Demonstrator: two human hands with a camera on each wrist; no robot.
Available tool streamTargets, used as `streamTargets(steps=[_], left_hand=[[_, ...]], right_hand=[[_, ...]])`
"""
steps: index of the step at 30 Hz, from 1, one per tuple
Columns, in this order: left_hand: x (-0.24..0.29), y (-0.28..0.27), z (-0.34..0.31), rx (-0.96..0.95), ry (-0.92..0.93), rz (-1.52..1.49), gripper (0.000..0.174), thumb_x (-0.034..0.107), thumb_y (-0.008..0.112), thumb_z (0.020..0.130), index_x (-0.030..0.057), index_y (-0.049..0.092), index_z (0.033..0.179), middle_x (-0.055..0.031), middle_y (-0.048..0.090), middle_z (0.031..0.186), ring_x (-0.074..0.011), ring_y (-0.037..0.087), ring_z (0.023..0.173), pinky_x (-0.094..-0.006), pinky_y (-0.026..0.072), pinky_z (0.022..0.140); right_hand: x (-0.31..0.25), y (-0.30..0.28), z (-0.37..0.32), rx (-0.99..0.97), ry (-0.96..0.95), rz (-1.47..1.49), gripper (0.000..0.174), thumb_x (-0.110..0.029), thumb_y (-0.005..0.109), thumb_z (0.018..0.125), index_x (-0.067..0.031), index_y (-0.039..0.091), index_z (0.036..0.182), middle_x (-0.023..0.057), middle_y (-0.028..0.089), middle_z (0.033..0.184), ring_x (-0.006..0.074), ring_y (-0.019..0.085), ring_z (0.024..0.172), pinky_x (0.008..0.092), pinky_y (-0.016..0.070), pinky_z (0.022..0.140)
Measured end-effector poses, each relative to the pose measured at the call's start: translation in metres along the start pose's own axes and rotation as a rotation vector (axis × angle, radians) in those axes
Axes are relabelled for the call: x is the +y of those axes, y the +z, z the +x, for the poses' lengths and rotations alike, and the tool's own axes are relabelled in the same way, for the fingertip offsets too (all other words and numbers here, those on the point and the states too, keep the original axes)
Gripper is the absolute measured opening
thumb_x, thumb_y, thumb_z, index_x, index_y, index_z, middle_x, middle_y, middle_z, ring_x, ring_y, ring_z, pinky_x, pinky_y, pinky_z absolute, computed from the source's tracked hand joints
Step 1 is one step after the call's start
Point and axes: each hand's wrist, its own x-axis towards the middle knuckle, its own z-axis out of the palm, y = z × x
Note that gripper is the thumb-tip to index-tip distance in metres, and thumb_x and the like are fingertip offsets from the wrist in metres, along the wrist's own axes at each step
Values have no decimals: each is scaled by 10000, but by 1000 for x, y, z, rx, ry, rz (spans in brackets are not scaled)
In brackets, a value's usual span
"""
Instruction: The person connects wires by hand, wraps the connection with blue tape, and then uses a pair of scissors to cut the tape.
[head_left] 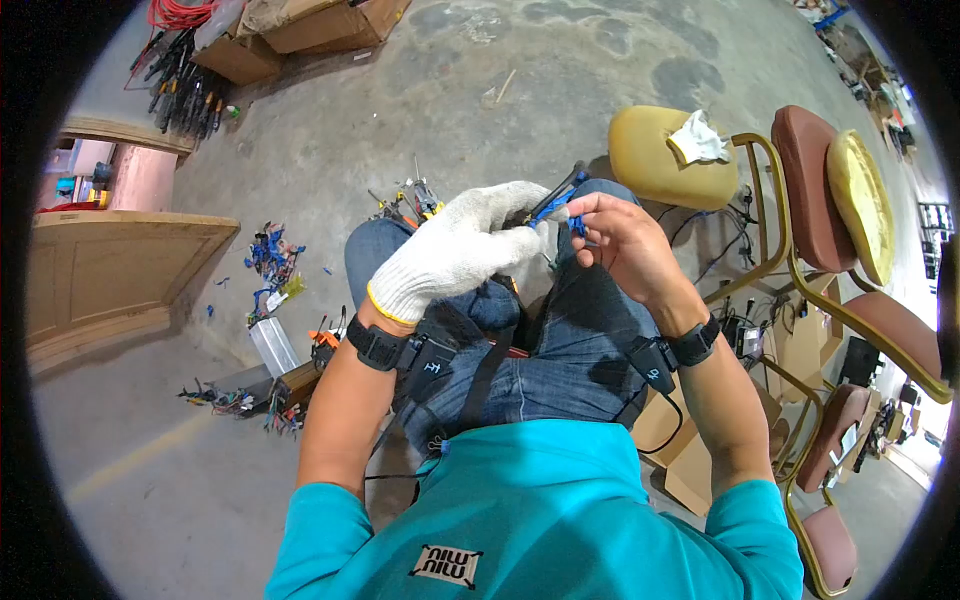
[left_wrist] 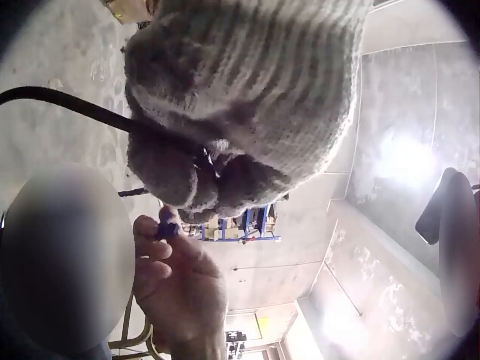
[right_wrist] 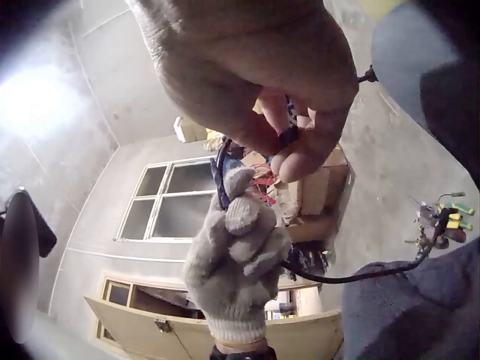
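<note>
Head view, looking down: the gloved left hand [head_left: 450, 245] and the bare right hand [head_left: 625, 245] are brought together above jeans-clad knees [head_left: 590, 310]. A dark-and-blue strand [head_left: 550, 205] is gripped by the left hand's fingers. Its long axis is slanted, running forward and to the right from those fingertips, so that its outer part lies ahead of the right hand's fingertips. A small blue piece [head_left: 577, 226] is pinched by the right hand, just to the right of the left fingertips; the two hands are very near, but whether they touch cannot be told.

Left wrist view: a black cable [left_wrist: 67, 103] is seen reaching in from the picture's left side to the left hand, whose gloved fingers are curled round it. The small blue piece, looking nearly black here, is held between the right hand's thumb and fingers, just beyond the glove. Any join between piece and cable is hidden.

Right wrist view: the small blue piece is shown between the right hand's thumb and finger. The strand is held upright by the left hand, beside the right fingertips. The black cable is trailed from the other side of the glove.
</note>
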Motion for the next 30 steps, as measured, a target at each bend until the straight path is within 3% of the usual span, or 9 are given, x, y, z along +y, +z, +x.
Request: streamTargets(steps=[2,5,6,12,15,25,28,30], left_hand=[[1,5,-2,-50,56,-114,471,174,683,969,-7,572,1389,-33,702,1077,-85,638,825,-269,551,744],[7,9,-2,-127,-34,-231,409,160,666,975,-22,602,1336,-31,703,999,-94,639,787,-266,546,724],[7,11,-4,-131,-45,-231,409,160,666,975,-22,602,1336,-31,703,999,-94,639,787,-266,546,724],[-3,19,-12,-20,-105,-109,198,155,626,1018,-25,643,1098,-68,716,915,-107,664,731,-264,559,696],[-1,24,-18,59,-161,-119,220,173,612,1037,-32,639,1109,-80,714,903,-114,666,714,-270,564,668],[8,33,-21,61,-172,-204,259,175,602,1032,-48,644,1156,-58,693,880,-102,656,710,-265,561,660],[6,33,-21,46,-170,-215,300,178,606,1031,-69,630,1199,-57,692,898,-100,649,751,-262,552,697],[-2,33,-19,5,-56,-143,311,199,615,1030,-66,654,1188,-56,702,941,-92,631,810,-268,532,742]], right_hand=[[-9,10,-5,57,-7,219,369,-394,637,1029,-44,694,1134,-18,596,919,73,540,757,235,424,611],[-21,15,2,-6,-1,188,348,-409,638,1029,-72,702,1084,-39,557,863,64,460,678,230,375,591],[-18,21,3,57,-1,142,324,-402,641,1032,-85,705,1044,-58,510,793,57,408,653,229,349,578],[-18,16,12,80,-102,87,242,-297,666,1034,-84,679,922,-72,474,730,42,373,631,227,286,553],[-17,12,13,21,-112,142,235,-274,680,1027,-91,652,883,-74,479,733,42,362,620,232,281,552],[-30,18,4,54,-193,85,250,-280,687,1024,-100,641,856,-63,554,773,40,397,638,229,332,574],[-32,22,3,61,-198,72,262,-293,696,1017,-106,638,843,-66,552,776,35,415,643,228,336,573],[-36,25,3,77,-197,-7,273,-305,704,1009,-112,642,825,-69,542,754,35,424,636,230,338,567]])
